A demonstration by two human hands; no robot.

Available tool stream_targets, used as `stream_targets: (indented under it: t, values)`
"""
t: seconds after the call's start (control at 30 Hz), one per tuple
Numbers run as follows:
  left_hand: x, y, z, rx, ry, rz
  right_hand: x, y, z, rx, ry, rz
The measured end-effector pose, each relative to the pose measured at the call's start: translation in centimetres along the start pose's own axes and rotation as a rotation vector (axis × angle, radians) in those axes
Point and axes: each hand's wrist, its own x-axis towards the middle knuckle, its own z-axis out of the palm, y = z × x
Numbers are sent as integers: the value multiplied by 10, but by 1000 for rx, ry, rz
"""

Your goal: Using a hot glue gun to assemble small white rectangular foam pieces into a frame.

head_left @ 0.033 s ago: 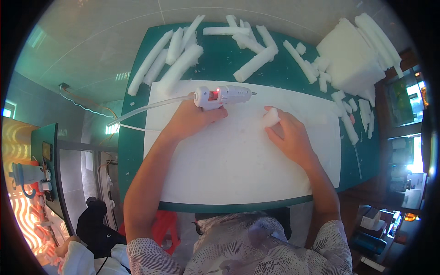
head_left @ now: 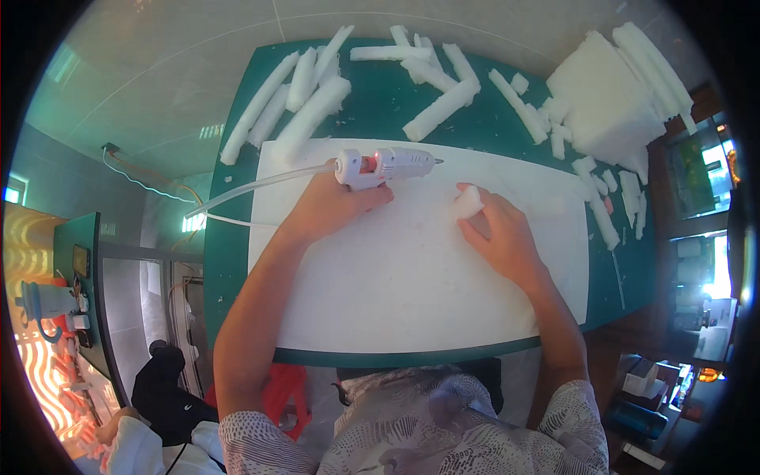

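Note:
My left hand (head_left: 328, 207) is wrapped round the handle of a white hot glue gun (head_left: 405, 164), whose nozzle points right. A long clear glue stick (head_left: 265, 183) runs out of the gun's back end, and a red light glows in its body. Between the thumb and fingers of my right hand (head_left: 504, 237) is a small white foam piece (head_left: 469, 203), held to the right of the nozzle and apart from it. Both hands are over a large white sheet (head_left: 412, 293) that lies on the green table.
Strips of white foam (head_left: 443, 107) lie along the far side of the green table (head_left: 372, 95). A big white foam block (head_left: 598, 95) stands at the far right, with smaller scraps around it. A white cord (head_left: 241, 222) trails left. Another person's sleeve (head_left: 138, 447) shows at lower left.

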Motion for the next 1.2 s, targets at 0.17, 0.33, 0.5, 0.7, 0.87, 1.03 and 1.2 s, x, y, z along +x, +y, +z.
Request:
stream_targets:
  t: [0.17,0.33,0.5,0.7,0.87,1.03,1.2]
  values:
    - [0,2,0,1,-22,-20,1,-4,-1,2,-6,24]
    - [-1,3,0,-26,-15,-28,2,-6,-2,71,-7,48]
    - [-1,2,1,-16,5,-34,1,-2,-2,57,-1,-7]
    - [0,1,1,-24,9,-35,2,-5,-3,95,11,-14]
    - [0,1,1,-36,5,-11,2,-3,-4,77,-5,-3]
    - [0,1,1,-9,15,-41,2,-3,-3,93,-1,-6]
    - [-2,5,1,-26,4,-41,1,-1,-3,53,-4,-32]
